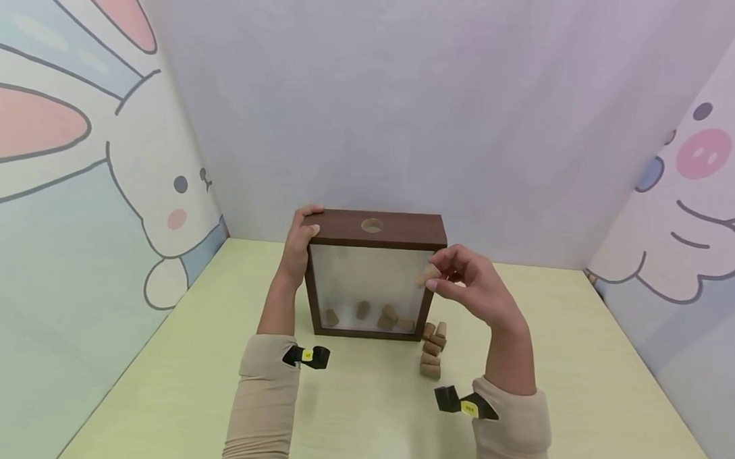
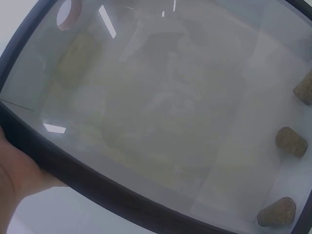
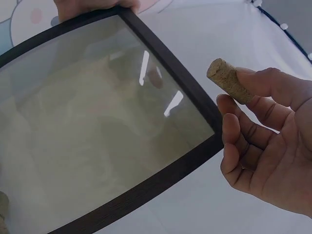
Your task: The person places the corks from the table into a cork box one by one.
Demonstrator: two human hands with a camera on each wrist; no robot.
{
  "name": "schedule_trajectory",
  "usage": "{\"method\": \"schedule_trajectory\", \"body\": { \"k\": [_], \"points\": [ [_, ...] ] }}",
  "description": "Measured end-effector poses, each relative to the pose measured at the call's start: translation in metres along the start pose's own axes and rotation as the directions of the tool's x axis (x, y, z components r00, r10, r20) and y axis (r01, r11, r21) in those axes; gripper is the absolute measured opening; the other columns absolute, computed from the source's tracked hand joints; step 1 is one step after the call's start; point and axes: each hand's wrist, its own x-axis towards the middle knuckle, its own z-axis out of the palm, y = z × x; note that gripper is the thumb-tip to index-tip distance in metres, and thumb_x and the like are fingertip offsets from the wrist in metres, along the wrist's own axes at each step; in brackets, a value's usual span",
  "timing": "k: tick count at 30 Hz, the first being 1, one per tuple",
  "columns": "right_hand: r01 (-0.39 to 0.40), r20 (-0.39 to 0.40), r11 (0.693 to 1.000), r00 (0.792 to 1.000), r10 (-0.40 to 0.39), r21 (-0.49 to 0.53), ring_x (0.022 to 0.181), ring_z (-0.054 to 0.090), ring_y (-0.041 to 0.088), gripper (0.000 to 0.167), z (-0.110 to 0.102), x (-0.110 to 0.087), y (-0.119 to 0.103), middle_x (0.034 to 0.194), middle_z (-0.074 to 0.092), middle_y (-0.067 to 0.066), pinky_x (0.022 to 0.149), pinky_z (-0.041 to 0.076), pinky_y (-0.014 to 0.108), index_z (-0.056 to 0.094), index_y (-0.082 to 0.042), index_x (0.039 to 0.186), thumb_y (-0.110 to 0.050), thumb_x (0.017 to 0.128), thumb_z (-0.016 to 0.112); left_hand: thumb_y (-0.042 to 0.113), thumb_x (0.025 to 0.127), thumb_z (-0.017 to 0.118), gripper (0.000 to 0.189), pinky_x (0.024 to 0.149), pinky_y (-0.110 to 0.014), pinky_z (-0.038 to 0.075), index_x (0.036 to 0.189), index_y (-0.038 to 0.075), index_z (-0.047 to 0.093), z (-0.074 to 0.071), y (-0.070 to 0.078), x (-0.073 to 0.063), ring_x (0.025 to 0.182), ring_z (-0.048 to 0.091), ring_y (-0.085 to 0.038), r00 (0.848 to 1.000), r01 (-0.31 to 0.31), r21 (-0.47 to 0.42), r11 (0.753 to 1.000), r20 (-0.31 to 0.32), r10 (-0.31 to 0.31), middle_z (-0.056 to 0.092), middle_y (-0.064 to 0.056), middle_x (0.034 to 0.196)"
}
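Observation:
A dark wooden box (image 1: 407,227) with a clear front pane (image 1: 366,277) stands upright, a round hole (image 1: 372,225) in its top. My left hand (image 1: 297,244) grips the box's upper left corner, thumb and fingers over the top edge. Between thumb and fingers, my right hand (image 1: 481,287) pinches a tapered cork (image 3: 228,80) just in front of the upper right edge of the box. Several corks (image 1: 363,310) lie inside on the box's floor; some show through the pane in the left wrist view, such as one cork (image 2: 291,142) lying on its side.
A small group of loose corks (image 1: 432,348) lies on the pale yellow table (image 1: 361,405), beside the box's lower right corner. Behind the box hangs a pale curtain (image 1: 395,122). Cartoon-printed panels (image 1: 156,181) flank the table on both sides.

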Motion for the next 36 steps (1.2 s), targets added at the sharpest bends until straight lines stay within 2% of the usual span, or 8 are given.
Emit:
{"method": "schedule_trajectory", "body": {
  "k": [9, 19, 24, 29, 36],
  "points": [
    [0.063, 0.024, 0.995, 0.998, -0.061, -0.075, 0.072, 0.055, 0.022, 0.024, -0.014, 0.026, -0.023, 0.085, 0.06, 0.011, 0.062, 0.043, 0.027, 0.058, 0.002, 0.104, 0.004, 0.082, 0.066, 0.012, 0.088, 0.033, 0.047, 0.091, -0.037, 0.027, 0.133, -0.004, 0.036, -0.003, 0.001, 0.001, 0.108, 0.038, -0.023, 1.0, -0.016, 0.022, 1.0, 0.014, 0.015, 0.037, -0.016, 0.13],
    [0.049, 0.094, 0.998, 0.995, -0.045, -0.041, 0.077, 0.058, 0.024, 0.025, -0.02, 0.056, -0.032, 0.089, 0.062, 0.014, 0.064, 0.046, 0.028, 0.056, 0.005, 0.106, 0.002, 0.083, 0.065, 0.012, 0.089, 0.033, 0.044, 0.091, -0.04, 0.028, 0.13, -0.002, 0.04, -0.002, 0.002, 0.001, 0.109, 0.039, -0.027, 1.0, 0.02, 0.04, 0.999, 0.012, -0.02, 0.037, -0.017, 0.131],
    [0.023, 0.111, 1.0, 0.994, -0.02, -0.021, 0.08, 0.059, 0.024, 0.026, -0.02, 0.072, -0.038, 0.091, 0.063, 0.015, 0.069, 0.046, 0.029, 0.056, 0.005, 0.106, 0.0, 0.082, 0.067, 0.012, 0.088, 0.035, 0.042, 0.093, -0.04, 0.025, 0.126, -0.005, 0.04, -0.002, -0.001, 0.0, 0.111, 0.037, -0.026, 1.0, -0.007, 0.022, 1.0, -0.013, 0.007, 0.037, -0.017, 0.13],
    [-0.007, 0.127, 1.0, 0.992, 0.01, -0.025, 0.081, 0.06, 0.023, 0.027, -0.019, 0.085, -0.041, 0.092, 0.064, 0.014, 0.07, 0.045, 0.028, 0.056, 0.004, 0.106, -0.002, 0.083, 0.067, 0.018, 0.088, 0.044, 0.044, 0.095, -0.039, 0.024, 0.124, -0.007, 0.041, 0.0, -0.003, -0.001, 0.114, 0.036, -0.022, 0.999, -0.04, 0.01, 0.999, -0.034, 0.04, 0.038, -0.015, 0.129],
    [0.003, 0.208, 1.0, 0.978, -0.001, -0.009, 0.084, 0.059, 0.031, 0.027, -0.02, 0.105, -0.046, 0.092, 0.065, 0.015, 0.072, 0.046, 0.03, 0.054, 0.005, 0.108, 0.0, 0.084, 0.065, 0.017, 0.09, 0.047, 0.041, 0.093, -0.038, 0.027, 0.123, -0.007, 0.042, 0.003, 0.0, 0.001, 0.111, 0.038, -0.019, 0.998, -0.053, 0.003, 0.999, -0.044, 0.053, 0.04, -0.013, 0.127]
  ]
}}
